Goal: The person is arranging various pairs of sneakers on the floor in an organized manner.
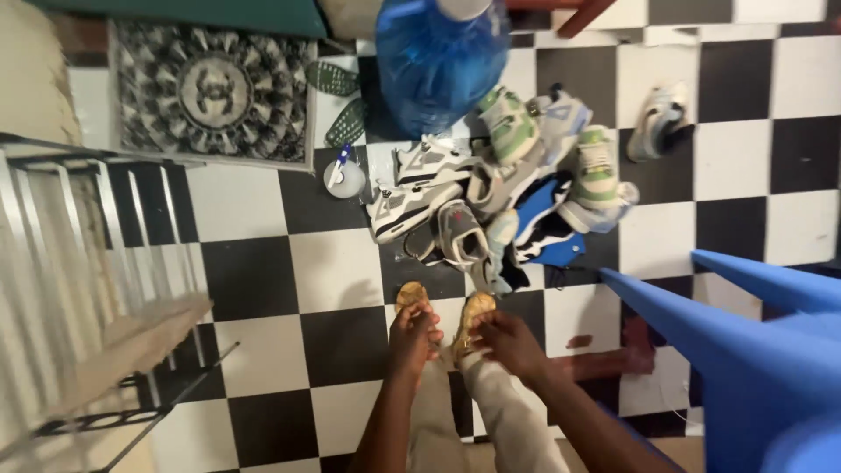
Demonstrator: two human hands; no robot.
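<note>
I look down at my own feet on a black and white checkered floor [263,350]. Both feet wear tan knitted socks or slippers [412,295]. My left hand [413,337] rests on top of the left foot, fingers curled around it. My right hand [506,342] grips the side of the right foot's tan covering [477,308]. My legs are in light beige trousers [504,416]. Just beyond my toes lies a heap of sneakers [491,188], white, grey, green and blue.
A big blue water bottle [441,57] stands behind the shoe heap. A single sneaker [659,123] lies at the right. Blue plastic furniture [753,350] juts in from the right. A metal rack [88,263] fills the left. A patterned mat [210,92] lies at back left.
</note>
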